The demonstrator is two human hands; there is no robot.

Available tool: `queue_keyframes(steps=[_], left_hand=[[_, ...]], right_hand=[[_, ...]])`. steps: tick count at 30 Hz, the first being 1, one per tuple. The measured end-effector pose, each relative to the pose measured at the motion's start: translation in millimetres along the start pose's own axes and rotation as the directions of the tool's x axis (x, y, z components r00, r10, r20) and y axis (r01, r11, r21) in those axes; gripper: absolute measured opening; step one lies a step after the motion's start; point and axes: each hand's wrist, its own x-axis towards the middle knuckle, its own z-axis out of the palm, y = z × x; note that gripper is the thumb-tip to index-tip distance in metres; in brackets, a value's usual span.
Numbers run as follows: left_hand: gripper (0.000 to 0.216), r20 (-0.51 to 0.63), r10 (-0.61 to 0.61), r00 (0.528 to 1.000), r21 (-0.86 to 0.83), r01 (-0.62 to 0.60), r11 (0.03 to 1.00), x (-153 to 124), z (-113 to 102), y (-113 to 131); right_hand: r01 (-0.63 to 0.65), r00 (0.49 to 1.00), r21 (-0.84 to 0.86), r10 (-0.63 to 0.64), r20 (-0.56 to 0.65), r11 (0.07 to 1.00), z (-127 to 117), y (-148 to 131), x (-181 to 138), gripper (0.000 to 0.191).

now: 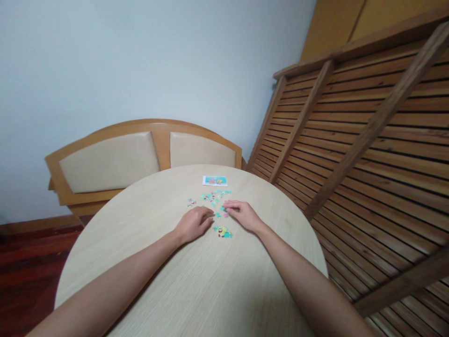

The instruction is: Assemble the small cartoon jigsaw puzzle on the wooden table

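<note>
Both my hands rest on a round pale wooden table. My left hand lies knuckles up with its fingers curled, fingertips touching small puzzle pieces. My right hand is also curled, its fingertips on loose pieces between the two hands. Several small turquoise and pink puzzle pieces are scattered just beyond my fingers. A small joined cluster of pieces lies near my wrists. A little printed picture card lies flat further back. Whether either hand pinches a piece is hidden.
A wooden bench with two beige padded backrests stands behind the table against a pale wall. A slatted wooden frame leans close along the table's right side. Dark red floor shows at the left.
</note>
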Motion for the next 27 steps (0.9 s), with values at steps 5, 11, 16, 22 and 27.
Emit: queue_keyframes(steps=[5, 11, 16, 22, 27], left_hand=[[0.025, -0.052, -0.149, 0.987, -0.228, 0.134, 0.964, 2, 3, 8], [0.026, -0.044, -0.205, 0.978, -0.447, 0.164, 0.879, 3, 5, 13], [0.027, -0.045, -0.236, 0.971, -0.532, 0.177, 0.828, 4, 7, 13], [0.025, -0.055, -0.22, 0.974, -0.575, 0.149, 0.804, 5, 6, 16], [0.021, -0.056, -0.218, 0.974, -0.572, 0.148, 0.807, 4, 8, 14]], right_hand=[[-0.032, 0.999, 0.149, 0.028, 0.027, 0.988, 9, -12, 3, 0.029], [-0.091, 0.994, 0.287, 0.071, 0.079, 0.954, 18, -16, 3, 0.03], [-0.217, 0.975, 0.389, 0.177, 0.137, 0.895, 23, -16, 0, 0.038], [-0.202, 0.973, 0.348, 0.149, 0.174, 0.915, 22, -19, -2, 0.037], [-0.068, 0.956, 0.139, 0.025, 0.292, 0.988, 6, -25, -8, 0.03]])
